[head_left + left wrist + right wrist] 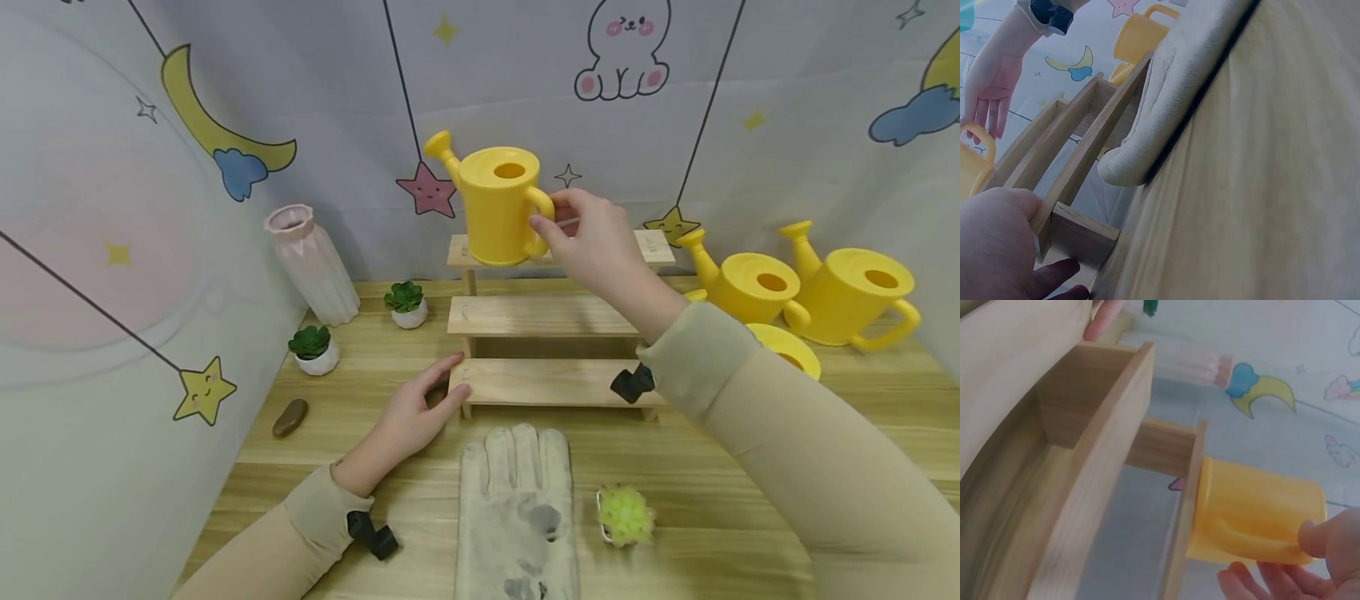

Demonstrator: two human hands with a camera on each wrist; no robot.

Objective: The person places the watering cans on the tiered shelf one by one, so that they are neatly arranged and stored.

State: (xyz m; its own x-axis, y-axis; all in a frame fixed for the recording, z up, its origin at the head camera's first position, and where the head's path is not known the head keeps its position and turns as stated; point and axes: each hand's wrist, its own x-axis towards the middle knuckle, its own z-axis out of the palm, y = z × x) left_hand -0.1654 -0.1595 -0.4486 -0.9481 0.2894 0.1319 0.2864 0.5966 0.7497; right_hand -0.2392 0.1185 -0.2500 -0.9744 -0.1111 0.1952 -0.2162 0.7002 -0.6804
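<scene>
My right hand (592, 237) pinches the handle of a yellow watering can (497, 208), thumb on one side and fingers on the other. In the right wrist view the can's base (1200, 512) meets the top step, at the left end of a three-step wooden plant stand (547, 315). The can is upright, its spout pointing left. At the lowest step's left end, my left hand (408, 417) grips the stand between thumb and fingers. The left wrist view has that hand (994, 244) around the end of the step, some fingers partly hidden.
More yellow watering cans (862, 296) stand right of the stand, one partly behind my right forearm. A pale glove (517, 517) and a spiky green plant (626, 515) lie in front. Leftward are a ribbed vase (318, 271), two potted succulents (407, 304) and a brown stone (290, 417).
</scene>
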